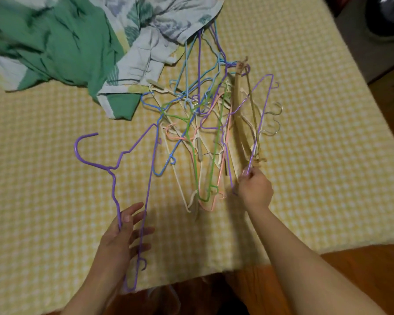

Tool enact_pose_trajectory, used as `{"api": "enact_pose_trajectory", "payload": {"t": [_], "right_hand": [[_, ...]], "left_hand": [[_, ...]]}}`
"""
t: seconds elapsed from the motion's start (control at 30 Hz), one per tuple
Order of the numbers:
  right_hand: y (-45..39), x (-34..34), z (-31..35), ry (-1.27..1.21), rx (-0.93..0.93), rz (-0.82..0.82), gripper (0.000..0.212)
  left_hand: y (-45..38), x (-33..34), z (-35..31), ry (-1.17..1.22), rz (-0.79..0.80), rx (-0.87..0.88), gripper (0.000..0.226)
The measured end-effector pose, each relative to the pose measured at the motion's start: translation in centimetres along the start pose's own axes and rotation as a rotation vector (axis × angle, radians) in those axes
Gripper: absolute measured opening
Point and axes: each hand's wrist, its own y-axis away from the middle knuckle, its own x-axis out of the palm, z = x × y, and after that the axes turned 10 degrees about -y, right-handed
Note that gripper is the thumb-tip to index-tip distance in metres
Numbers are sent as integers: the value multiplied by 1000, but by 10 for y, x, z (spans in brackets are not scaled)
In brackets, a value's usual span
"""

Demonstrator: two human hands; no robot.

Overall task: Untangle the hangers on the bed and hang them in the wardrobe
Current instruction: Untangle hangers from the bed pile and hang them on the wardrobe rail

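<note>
- Left hand (123, 233): fingers loosely spread, thumb pressing one arm of a purple hanger (114, 169) against the palm; light hold, not a full fist.
- Purple hanger: lying apart from the heap at its near-left edge, long axis running away from the left grip, hook at the far end, bottom corner hanging past the near edge of the bed (305, 155). Upper corner close against the blue wire of the heap; whether touching or caught, cannot tell.
- Right hand (255, 189): fingers curled, pinching the near end of a second purple hanger (263, 105), alongside wooden hangers (239, 123) just beyond the knuckles.
- Second purple hanger: long axis running up and away from the right grip, through the right side of the tangle (200, 133).
- Tangle: between the two hands and beyond both, far ends tucked under a green and white sheet (55, 48).
- Judgement: right hand nearer the knot; left hanger the nearer to free.
- Judgement: next pull best made toward the person, along each hanger's length, to slide rather than snag.
- Wardrobe: not in view; no hanging yet possible to confirm.
</note>
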Motion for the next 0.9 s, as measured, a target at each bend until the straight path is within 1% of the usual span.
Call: {"api": "enact_pose_trajectory", "payload": {"t": [0.07, 0.13, 0.2, 0.27, 0.3, 0.37, 0.47, 0.57, 0.63, 0.73, 0.83, 0.9], "right_hand": [[-7, -2, -7, -56, -13, 51, 16], [-12, -4, -12, -224, 27, 60, 14], [-15, -11, -17, -349, 47, -30, 17], [-16, -21, -21, -395, 3, -108, 18], [-20, -25, -25, -438, -8, -121, 17], [-21, -29, -28, -599, 38, -79, 20], [-22, -37, -20, -897, 157, 43, 23], [-30, -55, -13, -1029, 202, 77, 26], [-39, -68, -15, -1021, 202, 65, 25], [-49, -86, -22, -901, 179, -9, 21], [-59, -93, -34, -634, 57, -138, 20], [-56, -97, -36, -481, -21, -131, 18]], "left_hand": [[-2, 6, 1, -40, -2, 20, 41], [-7, 15, 3, -86, -13, 59, 39], [-11, 25, 3, -124, -32, 87, 37], [-13, 33, 0, -144, -46, 110, 38], [-14, 38, -2, -145, -46, 119, 38], [-16, 45, -5, -144, -38, 140, 39], [-21, 55, -6, -151, -24, 158, 43], [-24, 62, -9, -169, -17, 156, 48], [-25, 65, -11, -186, -23, 143, 43], [-24, 64, -14, -226, -30, 139, 36], [-23, 66, -15, -235, -58, 140, 34], [-23, 71, -16, -262, -79, 138, 29]]}}
